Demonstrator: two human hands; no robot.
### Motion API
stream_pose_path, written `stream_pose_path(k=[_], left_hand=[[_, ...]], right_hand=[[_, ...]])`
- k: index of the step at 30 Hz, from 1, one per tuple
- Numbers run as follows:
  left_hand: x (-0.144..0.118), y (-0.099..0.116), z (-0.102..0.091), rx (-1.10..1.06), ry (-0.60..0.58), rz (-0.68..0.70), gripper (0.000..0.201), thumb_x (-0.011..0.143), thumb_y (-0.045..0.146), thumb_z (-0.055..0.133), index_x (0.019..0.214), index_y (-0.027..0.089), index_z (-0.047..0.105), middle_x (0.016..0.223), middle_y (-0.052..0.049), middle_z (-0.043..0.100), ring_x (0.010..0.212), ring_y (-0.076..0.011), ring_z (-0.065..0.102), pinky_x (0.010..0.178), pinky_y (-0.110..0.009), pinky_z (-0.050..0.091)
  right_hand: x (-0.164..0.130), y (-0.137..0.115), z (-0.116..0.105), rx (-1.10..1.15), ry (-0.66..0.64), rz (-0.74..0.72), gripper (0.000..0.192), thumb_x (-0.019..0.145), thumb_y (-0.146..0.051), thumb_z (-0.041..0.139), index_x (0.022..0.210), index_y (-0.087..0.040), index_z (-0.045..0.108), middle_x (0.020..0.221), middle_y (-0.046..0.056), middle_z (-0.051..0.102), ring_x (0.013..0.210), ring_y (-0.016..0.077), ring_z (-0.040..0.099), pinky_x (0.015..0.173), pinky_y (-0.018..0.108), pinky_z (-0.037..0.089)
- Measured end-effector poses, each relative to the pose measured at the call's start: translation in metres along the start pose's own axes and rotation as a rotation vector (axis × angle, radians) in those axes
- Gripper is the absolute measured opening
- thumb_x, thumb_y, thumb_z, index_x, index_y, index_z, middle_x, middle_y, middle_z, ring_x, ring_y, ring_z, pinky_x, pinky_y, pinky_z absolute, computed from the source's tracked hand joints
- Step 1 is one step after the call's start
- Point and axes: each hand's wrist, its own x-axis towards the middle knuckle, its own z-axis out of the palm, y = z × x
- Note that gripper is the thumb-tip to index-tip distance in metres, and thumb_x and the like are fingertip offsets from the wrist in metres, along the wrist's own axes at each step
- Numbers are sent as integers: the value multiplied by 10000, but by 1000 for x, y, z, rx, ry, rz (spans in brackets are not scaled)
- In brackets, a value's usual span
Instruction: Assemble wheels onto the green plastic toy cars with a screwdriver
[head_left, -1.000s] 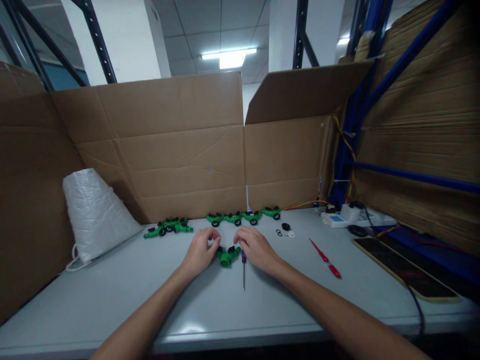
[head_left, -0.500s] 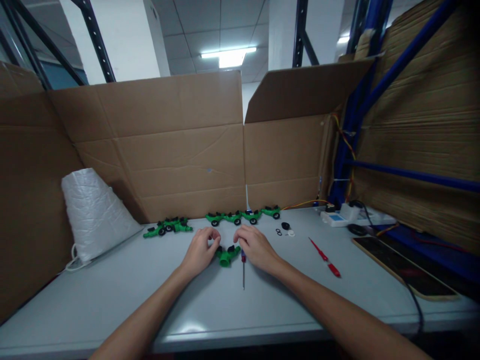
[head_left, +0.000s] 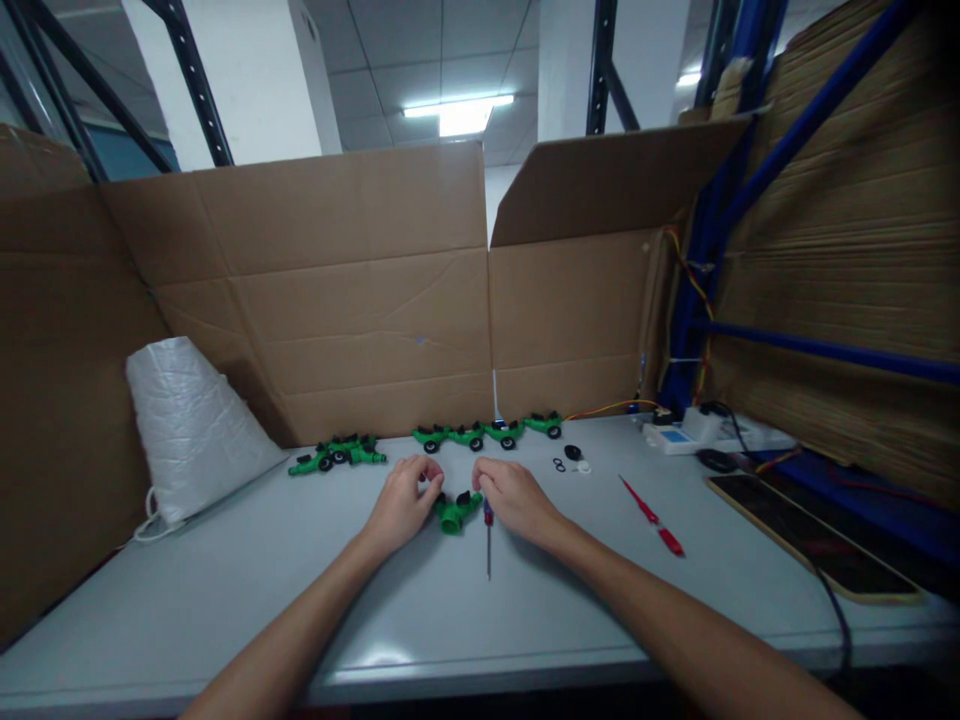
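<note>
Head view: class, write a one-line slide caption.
Both hands, left and right, flank a green fitting on the table.

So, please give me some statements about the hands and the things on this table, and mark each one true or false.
1. The left hand touches a green fitting on the table. True.
2. The red screwdriver is in the right hand. False: it lies apart, on the table to the right of that hand.
3. More green fittings lie in a row by the cardboard wall. True.
4. The white bag stands on the right side. False: it stands on the left.
</note>
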Motion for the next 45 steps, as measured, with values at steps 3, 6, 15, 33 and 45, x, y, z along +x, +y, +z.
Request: stream_pose_path(k=[3, 6, 15, 33, 45], left_hand=[[0, -1, 0, -3, -7, -5, 158, 1028, 304, 558, 931, 214, 644, 945, -68, 707, 920, -251, 628, 860, -377, 484], [0, -2, 0, -1, -5, 0, 166, 1030, 306, 553, 924, 218, 644, 938, -67, 711, 908, -248, 645, 849, -366, 492], [1, 0, 0, 13, -15, 4, 151, 1019, 271, 549, 948, 219, 672, 951, -73, 719, 926, -256, 654, 871, -383, 500], [0, 9, -1, 66, -85, 33, 194, 1037, 312, 573, 963, 240, 736, 969, -73, 750, 989, -287, 649, 889, -389, 470], [0, 1, 1, 60, -60, -12, 191, 1030, 289, 581, 951, 240, 748, 917, -58, 764, 897, -265, 649, 803, -347, 447]], right_hand=[[0, -4, -2, -10, -11, 75, 285, 955, -96, 464, 826, -222, 685, 666, -14, 634, 698, 176, 587, 685, 257, 335], [0, -6, -2, -49, -6, 82, 277, 950, -100, 470, 811, -221, 677, 678, -7, 649, 700, 177, 587, 667, 260, 318], [-1, -7, -1, -127, -18, 38, 299, 958, -109, 498, 719, -213, 647, 695, 13, 668, 695, 181, 564, 671, 281, 284], [-4, -1, 6, -169, -92, -51, 249, 972, -120, 523, 808, -205, 690, 812, 38, 731, 773, 185, 624, 705, 274, 319], [-7, -2, 6, -165, -105, -72, 259, 990, -123, 520, 829, -204, 706, 834, 44, 745, 791, 186, 636, 718, 274, 325]])
